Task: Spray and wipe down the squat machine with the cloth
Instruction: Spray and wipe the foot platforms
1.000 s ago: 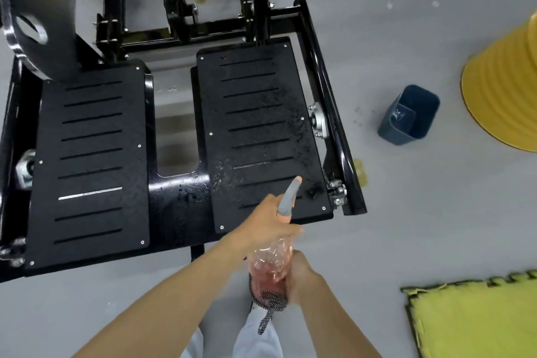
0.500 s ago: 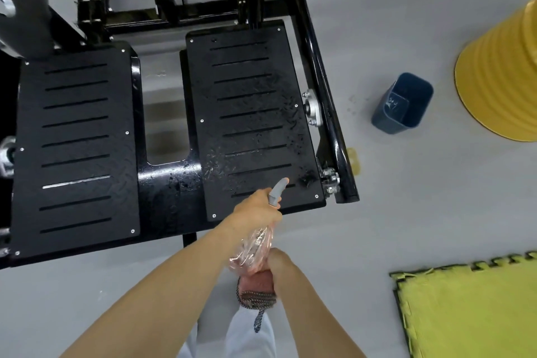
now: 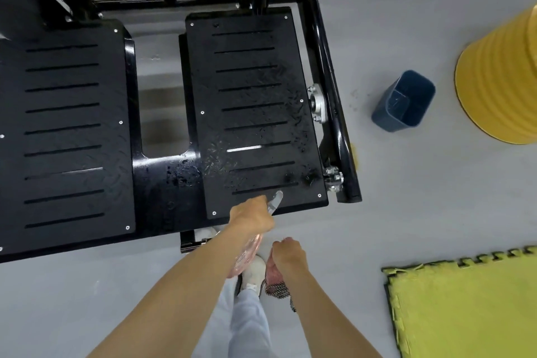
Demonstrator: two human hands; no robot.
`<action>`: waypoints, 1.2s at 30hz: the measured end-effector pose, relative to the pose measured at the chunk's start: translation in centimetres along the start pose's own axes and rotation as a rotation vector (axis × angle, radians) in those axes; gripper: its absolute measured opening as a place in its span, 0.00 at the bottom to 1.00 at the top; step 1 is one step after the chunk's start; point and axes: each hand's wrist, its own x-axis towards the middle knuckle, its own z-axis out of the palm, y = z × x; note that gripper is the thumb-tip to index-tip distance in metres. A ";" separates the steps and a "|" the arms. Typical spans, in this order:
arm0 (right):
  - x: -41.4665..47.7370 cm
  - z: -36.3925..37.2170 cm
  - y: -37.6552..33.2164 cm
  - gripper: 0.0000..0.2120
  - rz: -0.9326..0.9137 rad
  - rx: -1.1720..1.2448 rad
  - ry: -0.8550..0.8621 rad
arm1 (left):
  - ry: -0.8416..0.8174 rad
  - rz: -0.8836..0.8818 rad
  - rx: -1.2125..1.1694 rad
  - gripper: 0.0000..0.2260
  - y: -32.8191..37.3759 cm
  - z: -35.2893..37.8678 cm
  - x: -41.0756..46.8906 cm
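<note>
From the head camera: grips the spray bottle [image 3: 247, 253] in the left hand [image 3: 252, 216], fingers curled round its neck and arm stretched forward. Points the nozzle just past the fingertips at the wet near end of the right footplate [image 3: 252, 113] of the squat machine [image 3: 318, 38], probably to aim the spray. Clutches the bunched cloth [image 3: 274, 283] in the right hand [image 3: 289, 253], fingers clenched, kept back behind the bottle, presumably ready for wiping.

Blue bin [image 3: 403, 102], yellow mat [image 3: 465, 305]

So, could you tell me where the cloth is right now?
The cloth is low and central in the head view, gripped in the right hand, just right of the white shoe and short of the right footplate.
</note>
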 end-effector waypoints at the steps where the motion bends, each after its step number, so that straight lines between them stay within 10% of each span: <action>1: -0.1 0.3 -0.3 0.16 -0.001 -0.010 -0.001 | -0.012 -0.012 -0.012 0.12 -0.8 -0.3 0.2; 7: -1.2 0.9 -5.1 0.17 -0.011 0.004 0.015 | -0.027 -0.116 -0.102 0.21 -6.7 -4.7 0.6; 19: -1.7 2.7 -16.7 0.18 -0.147 0.033 0.024 | 0.041 -0.105 -0.116 0.06 -12.8 -12.2 3.0; 30: 0.5 -2.1 -18.8 0.23 -0.176 -0.083 0.066 | 0.121 -0.166 -0.414 0.30 -9.2 -17.3 6.4; 36: 1.9 -6.3 -20.3 0.23 -0.221 -0.166 0.040 | 0.171 -0.218 -0.636 0.18 -6.8 -18.2 8.8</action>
